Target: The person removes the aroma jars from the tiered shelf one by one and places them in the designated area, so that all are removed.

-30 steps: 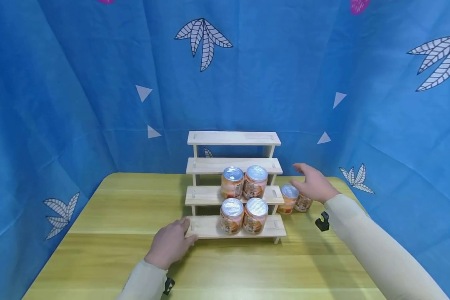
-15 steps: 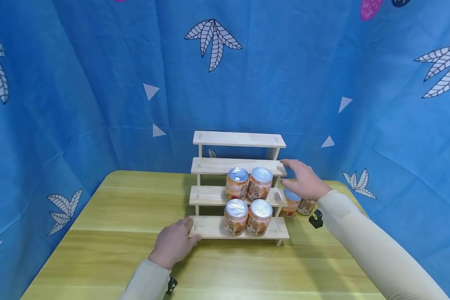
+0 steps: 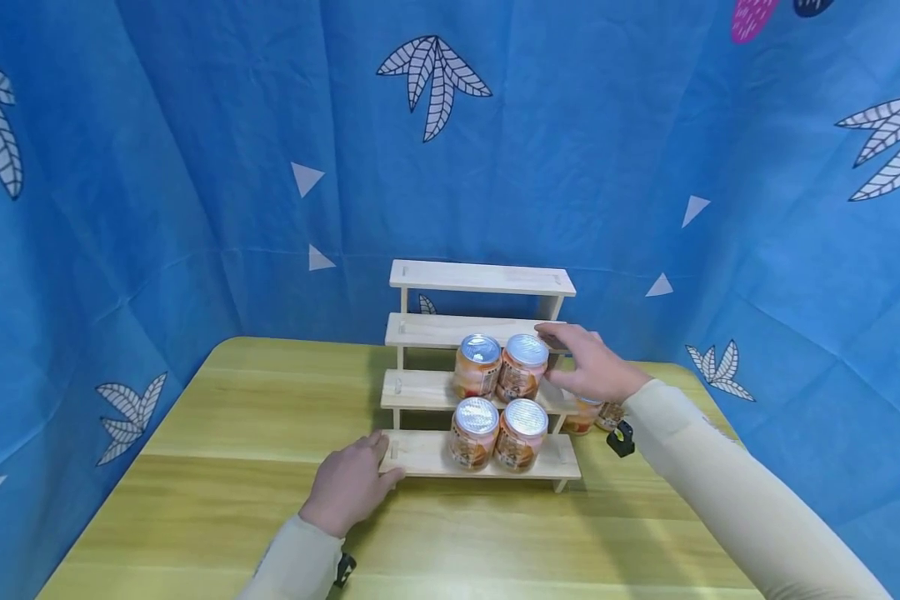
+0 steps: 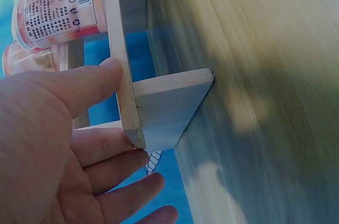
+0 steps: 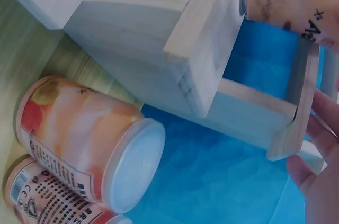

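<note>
A pale wooden stepped rack (image 3: pixel 423 450) holds printed jars with silvery lids, two on the lowest step and two on the second. My left hand (image 3: pixel 351 487) holds the lowest board's left end. In the left wrist view, its thumb lies on the front edge and its index finger is at the board's end. My right hand (image 3: pixel 588 364) is at the right side of the second step's right jar (image 3: pixel 520 379), thumb and fingers spread. That jar (image 5: pixel 286 7) is partly cut off in the right wrist view, so firm contact is unclear.
Two more jars stand on the wooden table (image 3: pixel 225 467) right of the rack, the nearer jar (image 5: pixel 79 139) clear in the right wrist view. Blue patterned cloth (image 3: pixel 255 125) hangs behind and at both sides. The upper two steps rise behind the jars.
My right hand has moved left from above the table jars to the second step's right jar. My left hand stays on the lowest board. The head view has shifted slightly.
</note>
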### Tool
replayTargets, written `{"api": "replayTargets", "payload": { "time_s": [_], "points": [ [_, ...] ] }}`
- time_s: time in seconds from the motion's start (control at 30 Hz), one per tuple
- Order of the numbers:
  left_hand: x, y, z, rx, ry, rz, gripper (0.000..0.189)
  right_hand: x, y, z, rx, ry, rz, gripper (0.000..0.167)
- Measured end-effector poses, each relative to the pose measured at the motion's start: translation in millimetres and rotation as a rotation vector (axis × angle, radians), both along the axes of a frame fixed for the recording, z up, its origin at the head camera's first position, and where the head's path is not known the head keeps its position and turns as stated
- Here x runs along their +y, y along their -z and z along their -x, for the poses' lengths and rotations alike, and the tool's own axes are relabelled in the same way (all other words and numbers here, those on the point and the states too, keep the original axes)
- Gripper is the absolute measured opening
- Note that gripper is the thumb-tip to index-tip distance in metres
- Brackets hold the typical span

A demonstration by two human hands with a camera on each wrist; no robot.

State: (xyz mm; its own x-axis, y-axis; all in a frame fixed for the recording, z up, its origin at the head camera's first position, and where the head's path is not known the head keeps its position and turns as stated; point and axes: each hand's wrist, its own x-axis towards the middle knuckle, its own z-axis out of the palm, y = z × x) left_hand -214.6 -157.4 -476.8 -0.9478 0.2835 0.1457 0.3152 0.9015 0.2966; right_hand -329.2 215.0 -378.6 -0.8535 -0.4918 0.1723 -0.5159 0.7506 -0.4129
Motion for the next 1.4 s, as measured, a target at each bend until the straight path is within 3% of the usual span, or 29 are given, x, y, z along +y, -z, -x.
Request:
{"api": "replayTargets", "payload": {
  "time_s": [0.33,0.47,0.7,1.03,1.4],
  "points": [
    [1.1,-0.4,-0.8,0.003,-0.005,0.003,0.060,-7,2.5,-2.8,0.051,-0.087,0.013,0.073],
    [1.3,-0.8,-1.0,0.004,-0.010,0.007,0.061,-12,2.5,-4.9,0.051,-0.107,0.042,0.081],
    [1.7,-2.6,-2.0,-0.013,-0.013,0.011,0.061,-25,2.1,-6.0,-0.011,-0.055,0.053,0.090],
    [3.3,-7.0,-1.6,-0.010,-0.018,0.020,0.061,-28,0.8,-3.9,0.047,-0.062,0.073,0.086],
    [4.3,-7.1,-3.5,-0.013,-0.012,0.031,0.060,-24,0.3,-9.8,-0.019,-0.016,0.131,0.084]
  ]
}}
